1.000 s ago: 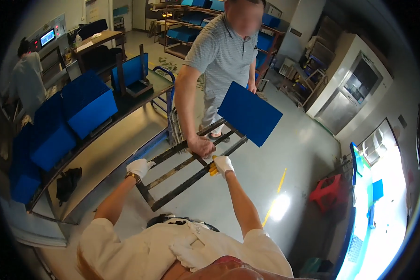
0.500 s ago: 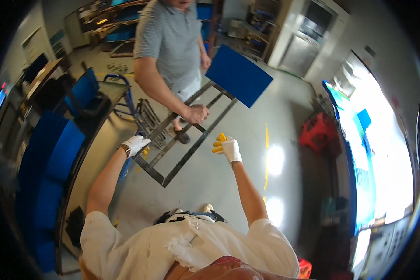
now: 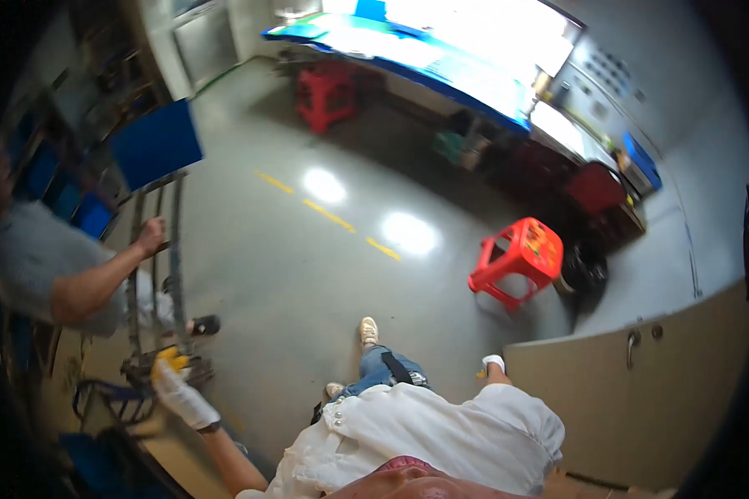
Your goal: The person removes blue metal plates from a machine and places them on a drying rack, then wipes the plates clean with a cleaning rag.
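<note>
Right hand (image 3: 493, 363) dropped away, grip unclear; metal frame (image 3: 176, 264) runs lengthwise ahead from nearer left hand (image 3: 180, 389), grip curled round frame's end.

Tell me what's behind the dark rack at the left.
Through the rack show someone's pale trousers; a dark shoe juts out past its right side. Whatever lies directly behind the bars or the blue board is covered.
</note>
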A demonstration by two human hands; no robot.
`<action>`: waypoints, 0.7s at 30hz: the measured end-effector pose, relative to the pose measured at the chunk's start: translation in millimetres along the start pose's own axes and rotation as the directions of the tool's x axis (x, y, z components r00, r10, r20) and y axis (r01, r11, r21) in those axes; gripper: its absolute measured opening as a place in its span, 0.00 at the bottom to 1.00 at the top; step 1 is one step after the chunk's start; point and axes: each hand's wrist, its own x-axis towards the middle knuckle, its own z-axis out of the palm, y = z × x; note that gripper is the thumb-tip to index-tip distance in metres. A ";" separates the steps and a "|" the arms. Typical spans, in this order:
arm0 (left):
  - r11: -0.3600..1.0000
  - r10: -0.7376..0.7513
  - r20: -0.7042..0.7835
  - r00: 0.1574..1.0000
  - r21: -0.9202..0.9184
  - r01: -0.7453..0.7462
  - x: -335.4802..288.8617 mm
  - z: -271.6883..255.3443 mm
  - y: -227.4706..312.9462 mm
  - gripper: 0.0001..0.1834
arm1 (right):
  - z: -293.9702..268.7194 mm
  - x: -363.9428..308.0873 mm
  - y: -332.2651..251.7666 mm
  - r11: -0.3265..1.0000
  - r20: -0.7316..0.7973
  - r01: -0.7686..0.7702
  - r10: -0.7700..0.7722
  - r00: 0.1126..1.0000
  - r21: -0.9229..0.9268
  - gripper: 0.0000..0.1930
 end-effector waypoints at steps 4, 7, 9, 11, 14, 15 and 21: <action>0.988 -0.155 0.702 0.695 0.112 0.107 -82.7 151.2 -20.0 0.16 | 104.8 -9.7 68.1 0.962 0.284 -0.162 0.095 0.954 0.220 0.17; 0.996 -0.081 0.977 0.196 0.076 0.037 -160.6 249.4 -47.9 0.20 | 130.2 -4.1 38.2 0.845 0.199 -0.039 -0.080 0.977 0.534 0.14; 0.989 -0.062 0.998 0.012 0.060 0.135 -191.9 294.3 -51.2 0.21 | 107.4 -46.6 8.5 0.309 0.150 -0.067 -0.256 0.955 0.949 0.12; 0.989 -0.117 0.987 -0.108 0.125 0.077 -164.6 341.1 -69.3 0.20 | 56.0 -105.0 -43.3 0.176 0.182 -0.130 -0.322 0.929 0.976 0.13; 0.937 -0.275 0.957 -0.097 0.289 0.198 -124.0 409.5 -117.4 0.18 | -11.2 -98.6 -66.8 0.400 -0.158 0.330 -0.406 0.900 0.855 0.11; 0.943 -0.326 0.945 -0.005 0.325 0.067 -107.4 427.3 -155.5 0.16 | -34.2 -90.4 -72.8 0.225 -0.187 0.301 -0.419 0.889 0.927 0.11; 0.225 -0.804 0.475 -0.357 -0.311 -0.923 -7.1 391.8 -310.7 0.09 | -171.7 -123.5 -53.3 -0.131 -0.359 0.334 -0.360 0.861 0.933 0.09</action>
